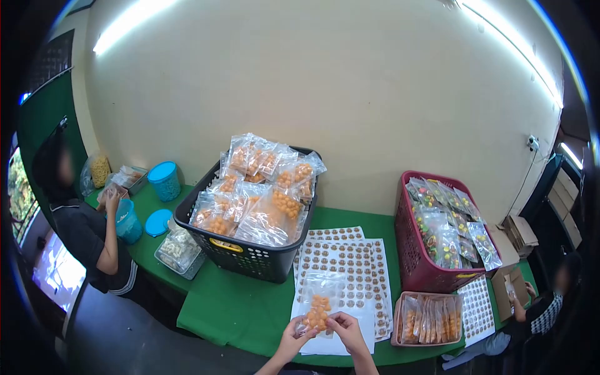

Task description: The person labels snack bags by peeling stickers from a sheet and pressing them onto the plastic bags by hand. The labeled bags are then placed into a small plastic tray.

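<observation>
Between my two hands is a clear plastic bag with orange round snacks in its lower part, held over the sticker sheets. My left hand grips its lower left edge. Fingers of my right hand are closed at its lower right side. Beneath and behind the bag lie white sheets with rows of small round brown stickers. Just right of my right hand stands a pink basket with upright packed bags of orange snacks.
A black basket heaped with snack bags stands behind left; a maroon basket of colourful packets stands right. A white tray and blue tubs are farther left. Co-workers are at the far left and far right.
</observation>
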The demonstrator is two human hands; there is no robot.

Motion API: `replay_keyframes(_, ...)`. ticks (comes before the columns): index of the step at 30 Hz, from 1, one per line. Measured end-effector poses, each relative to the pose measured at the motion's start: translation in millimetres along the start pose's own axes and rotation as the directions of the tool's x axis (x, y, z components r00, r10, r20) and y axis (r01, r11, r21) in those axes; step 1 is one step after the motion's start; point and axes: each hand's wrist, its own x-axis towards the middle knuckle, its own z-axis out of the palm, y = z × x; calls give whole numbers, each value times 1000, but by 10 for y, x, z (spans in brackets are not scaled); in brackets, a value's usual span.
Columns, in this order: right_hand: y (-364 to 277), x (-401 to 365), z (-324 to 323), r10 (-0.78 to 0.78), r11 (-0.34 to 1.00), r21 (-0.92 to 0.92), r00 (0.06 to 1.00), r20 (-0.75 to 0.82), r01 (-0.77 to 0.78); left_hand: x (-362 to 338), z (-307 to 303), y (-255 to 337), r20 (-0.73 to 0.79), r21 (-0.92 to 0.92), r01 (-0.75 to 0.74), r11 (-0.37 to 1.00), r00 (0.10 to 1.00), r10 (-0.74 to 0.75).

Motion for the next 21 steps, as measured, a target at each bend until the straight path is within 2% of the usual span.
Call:
replay_keyframes(1,61,1,-10,13,1000,21,1000,4,-13,-66,-38,-15,-39,67,62,996,997,-60)
replay_keyframes(3,246,18,-79,54,997,56,998,15,-55,-105,-129,27,11,-31,118,993,993,-118)
replay_keyframes(4,297,3,-87,78,996,53,997,12,-78,-92,-198,69,49,32,222,974,973,-224)
replay_keyframes(7,371,-30,-47,151,983,103,988,2,-151,-29,-385,62,161,290,288,913,925,-343)
replay_keyframes(8,365,-32,7,251,950,208,966,-63,-233,-26,-393,66,143,255,279,926,936,-322)
replay_keyframes(11,264,-52,-102,416,888,133,893,169,-439,-12,-310,7,75,174,253,952,960,-269)
replay_keyframes(13,284,-46,-147,416,897,71,887,201,-436,-29,-245,-62,2,163,259,952,965,-263)
replay_keyframes(16,427,-7,-247,394,906,75,895,209,-417,-56,-153,-97,5,106,241,965,970,-243)
replay_keyframes(19,483,-7,-239,376,886,192,897,233,-421,-43,-137,-140,-50,57,337,940,941,-335)
replay_keyframes(21,490,-5,-211,389,882,191,894,222,-431,0,-170,-103,-66,39,451,892,892,-448)
